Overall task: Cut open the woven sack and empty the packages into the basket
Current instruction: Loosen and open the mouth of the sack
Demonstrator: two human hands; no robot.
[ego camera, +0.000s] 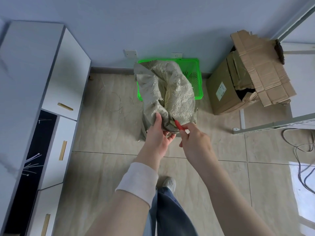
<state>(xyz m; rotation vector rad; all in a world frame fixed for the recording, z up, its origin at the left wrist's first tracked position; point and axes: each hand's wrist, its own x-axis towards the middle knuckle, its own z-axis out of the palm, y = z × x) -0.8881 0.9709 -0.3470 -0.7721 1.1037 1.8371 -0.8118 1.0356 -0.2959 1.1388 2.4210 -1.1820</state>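
A grey-green woven sack [172, 89] lies crumpled across the near edge of a bright green plastic basket [196, 72] that stands on the floor against the wall. My left hand [157, 132] grips the sack's near fold from below. My right hand [192, 138] holds a red-handled cutter [179, 126], whose tip touches the sack beside my left hand. No packages show; the sack hides most of the basket's inside.
A white cabinet with gold handles [56, 103] runs along the left. A torn cardboard box [247, 79] stands right of the basket, next to a metal rack frame [272, 125] and loose cables [303, 160]. Loose threads lie on the tiled floor.
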